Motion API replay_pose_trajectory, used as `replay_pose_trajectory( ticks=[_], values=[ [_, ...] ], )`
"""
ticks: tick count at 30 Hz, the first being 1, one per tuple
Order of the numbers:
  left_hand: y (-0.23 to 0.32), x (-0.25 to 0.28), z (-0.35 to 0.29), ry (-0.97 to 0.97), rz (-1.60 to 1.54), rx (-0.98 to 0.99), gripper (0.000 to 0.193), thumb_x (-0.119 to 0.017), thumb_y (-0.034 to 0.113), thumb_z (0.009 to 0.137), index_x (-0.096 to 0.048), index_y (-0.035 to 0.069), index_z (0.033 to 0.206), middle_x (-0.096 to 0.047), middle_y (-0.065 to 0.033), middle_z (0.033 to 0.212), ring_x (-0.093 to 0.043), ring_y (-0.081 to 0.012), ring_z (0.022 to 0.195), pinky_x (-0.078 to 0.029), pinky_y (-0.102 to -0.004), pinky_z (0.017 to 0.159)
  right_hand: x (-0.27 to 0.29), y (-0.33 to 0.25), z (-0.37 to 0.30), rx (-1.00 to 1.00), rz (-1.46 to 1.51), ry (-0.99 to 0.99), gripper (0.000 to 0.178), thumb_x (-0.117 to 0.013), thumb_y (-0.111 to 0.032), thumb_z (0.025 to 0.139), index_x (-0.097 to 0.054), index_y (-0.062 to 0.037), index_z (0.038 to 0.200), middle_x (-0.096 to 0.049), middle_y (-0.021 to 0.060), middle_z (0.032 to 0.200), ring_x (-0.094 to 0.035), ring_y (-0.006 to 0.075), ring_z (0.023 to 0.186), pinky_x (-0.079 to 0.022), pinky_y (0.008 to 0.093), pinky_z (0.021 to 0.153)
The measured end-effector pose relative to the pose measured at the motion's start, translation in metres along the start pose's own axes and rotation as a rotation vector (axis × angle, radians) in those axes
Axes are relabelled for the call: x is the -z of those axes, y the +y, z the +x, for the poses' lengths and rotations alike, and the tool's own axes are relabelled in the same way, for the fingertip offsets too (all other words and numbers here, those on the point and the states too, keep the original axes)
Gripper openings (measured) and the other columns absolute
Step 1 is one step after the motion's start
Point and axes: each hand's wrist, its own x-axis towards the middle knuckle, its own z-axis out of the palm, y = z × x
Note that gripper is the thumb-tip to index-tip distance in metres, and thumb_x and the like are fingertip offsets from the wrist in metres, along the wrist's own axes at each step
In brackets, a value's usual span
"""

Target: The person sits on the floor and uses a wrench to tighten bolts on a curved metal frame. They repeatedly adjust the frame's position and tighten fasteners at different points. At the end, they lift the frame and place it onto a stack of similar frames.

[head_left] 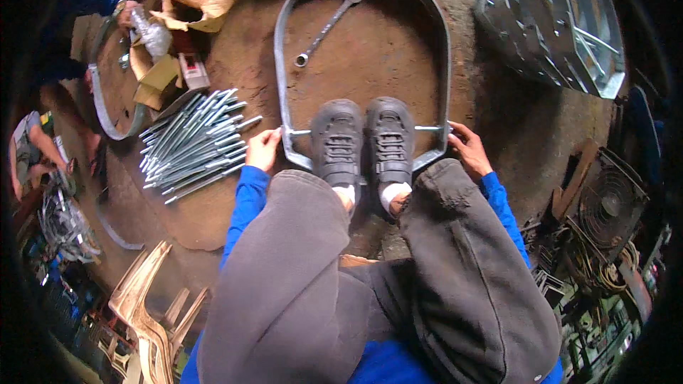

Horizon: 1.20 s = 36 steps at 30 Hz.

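A grey metal hoop point(449, 50), rounded at the far end, lies on the floor around my two dark shoes. A threaded rod point(427, 128) crosses its near part, its middle hidden by the shoes. My left hand point(264, 149) is pinched at the rod's left end, against the hoop's outer side. At the opposite end, the fingertips of my right hand point(469, 151) close in on the hoop's outer side. Whatever small part either hand holds is too small to make out. Inside the hoop, toward its far curve, lies a combination wrench point(329, 28).
Many loose threaded rods point(196, 142) are heaped left of my left hand. Beyond them stand torn cardboard boxes point(196, 7). Assembled metal hoops point(555, 21) are stacked at far right. Another person's hand point(126, 14) is at far left. A fan grille point(610, 203) stands at right.
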Motion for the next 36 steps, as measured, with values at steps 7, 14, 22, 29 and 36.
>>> replay_pose_trajectory(
  ticks=[7,14,22,29,36],
  values=[
    [0.033,-0.009,-0.019,0.059,0.051,-0.32,0.055,-0.076,0.026,0.074,-0.055,0.007,0.121,-0.061,-0.0134,0.112,-0.062,-0.0227,0.094,-0.052,-0.0348,0.078,-0.006,0.018,0.0,-0.008,0.14,0.056,0.031,-0.057,-0.014,0.092,-0.06,-0.0044,0.121,-0.064,0.0023,0.096,-0.057,0.0084,0.08,-0.049,0.0238,0.069],
    [0.044,-0.018,-0.031,0.221,0.523,-0.521,0.054,-0.07,0.021,0.076,-0.046,0.021,0.124,-0.06,-0.0128,0.105,-0.063,-0.0356,0.09,-0.052,-0.0431,0.074,-0.011,0.009,-0.001,-0.064,0.148,0.095,0.031,-0.058,-0.018,0.092,-0.06,-0.0043,0.12,-0.065,0.0017,0.094,-0.058,0.0077,0.079,-0.05,0.0231,0.068],
    [0.048,-0.008,-0.024,0.068,0.707,-0.621,0.02,-0.065,0.024,0.082,-0.067,0.014,0.1,-0.056,-0.0099,0.092,-0.064,-0.0314,0.078,-0.053,-0.0416,0.066,-0.009,0.004,0.0,-0.055,0.087,0.1,0.03,-0.055,-0.018,0.094,-0.061,-0.0016,0.118,-0.066,0.003,0.093,-0.059,0.0083,0.08,-0.048,0.0242,0.072],
    [0.076,-0.007,-0.024,-0.076,1.003,-0.51,0.03,-0.07,0.028,0.078,-0.067,0.017,0.105,-0.053,-0.0158,0.107,-0.063,-0.0318,0.084,-0.053,-0.0422,0.07,-0.009,0.006,0.002,0.071,-0.022,0.132,0.028,-0.054,-0.018,0.094,-0.063,-0.001,0.115,-0.068,0.0062,0.103,-0.059,0.0132,0.091,-0.046,0.0278,0.085],
    [0.07,-0.019,-0.013,-0.069,1.037,-0.51,0.027,-0.068,0.024,0.079,-0.067,0.016,0.104,-0.051,-0.0163,0.107,-0.062,-0.0306,0.085,-0.052,-0.0426,0.072,-0.002,0.01,-0.001,0.034,-0.059,0.127,0.028,-0.054,-0.018,0.094,-0.063,-0.0036,0.116,-0.069,0.0052,0.099,-0.061,0.0124,0.086,-0.048,0.028,0.079]
  ],
)
